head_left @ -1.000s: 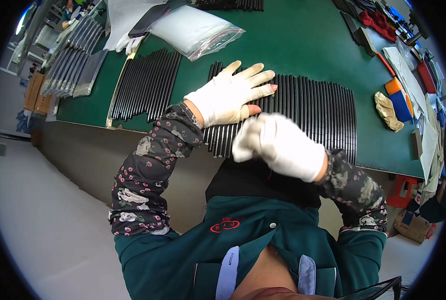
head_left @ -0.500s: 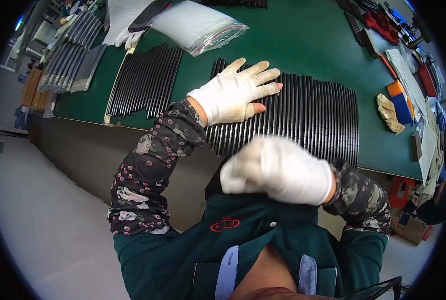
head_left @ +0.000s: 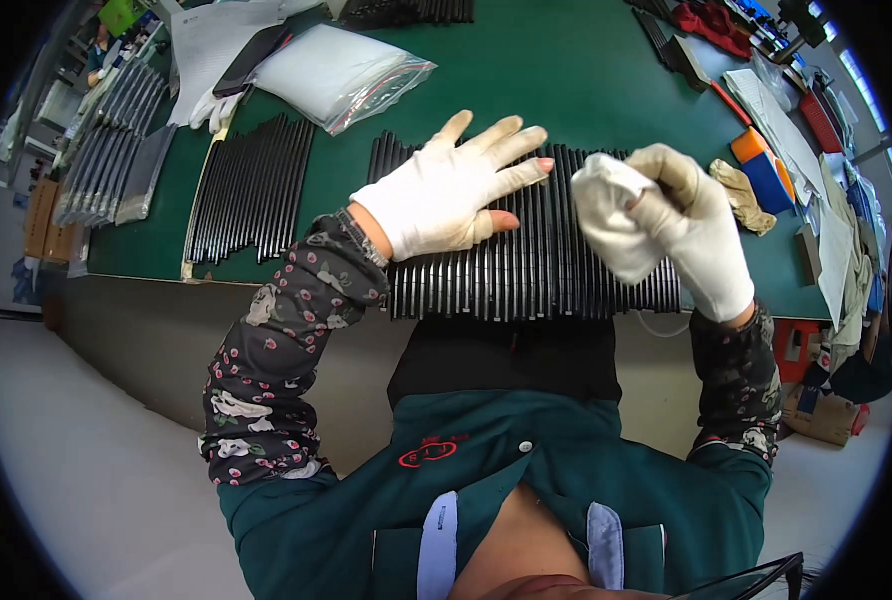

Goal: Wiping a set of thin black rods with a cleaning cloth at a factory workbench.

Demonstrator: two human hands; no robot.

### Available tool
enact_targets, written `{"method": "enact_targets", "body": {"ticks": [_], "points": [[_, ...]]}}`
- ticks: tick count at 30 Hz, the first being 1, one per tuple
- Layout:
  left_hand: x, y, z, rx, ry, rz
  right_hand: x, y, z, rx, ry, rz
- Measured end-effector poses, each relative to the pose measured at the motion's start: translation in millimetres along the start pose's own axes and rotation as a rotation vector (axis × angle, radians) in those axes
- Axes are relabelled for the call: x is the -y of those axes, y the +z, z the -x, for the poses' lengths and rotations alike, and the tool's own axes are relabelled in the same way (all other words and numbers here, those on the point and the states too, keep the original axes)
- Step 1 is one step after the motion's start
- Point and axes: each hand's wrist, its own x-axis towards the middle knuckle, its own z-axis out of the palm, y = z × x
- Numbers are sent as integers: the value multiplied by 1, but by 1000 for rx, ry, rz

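Observation:
A row of slim black rods (head_left: 526, 270) lies side by side along the table's front edge. My left hand (head_left: 436, 195), in a white glove with bare thumb tip and one bare fingertip, rests flat on the left part of the row, fingers spread. Over the row's right part is my right hand (head_left: 701, 225), also gloved in white. Its fingers are closed on a bunched white cloth (head_left: 609, 215), which hides some of the rods below. Whether the cloth touches the rods I cannot tell.
Left of the row lies a second batch of black rods (head_left: 249, 190). Behind are a clear zip bag with white contents (head_left: 331, 70) and a dark flat phone-like object (head_left: 253, 58). On the right are an orange-and-blue block (head_left: 764, 170) and a crumpled beige glove (head_left: 741, 195).
My right hand has swung from in front of my body, below the table edge, up and rightward over the rods; the cloth now shows plainly. My left hand stays flat on the row.

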Motion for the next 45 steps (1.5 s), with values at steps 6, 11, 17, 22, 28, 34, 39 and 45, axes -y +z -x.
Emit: {"method": "enact_targets", "body": {"ticks": [6, 11, 17, 22, 28, 34, 39, 45], "points": [[-5, 20, -11, 85, 64, -1, -24, -5, 2, 5, 101, -72], [-7, 19, -15, 85, 54, -2, -45, 46, -4, 103, -542, 433], [-7, 21, -11, 67, 64, -8, -7, 48, 31, 757, -639, 167], [-15, 9, -14, 146, 27, -7, -43, 65, -10, 228, -691, 421], [-8, 16, -12, 97, 49, 28, -1, 57, 32, 827, -652, 154], [-4, 20, -13, 126, 59, -22, -54, 54, 7, 295, -634, 330], [-6, 9, -14, 179, 66, -12, -21, 13, 34, 687, -490, 103], [-14, 3, -63, 39, 148, -54, -39, -46, 20, -66, 52, 41]]}}
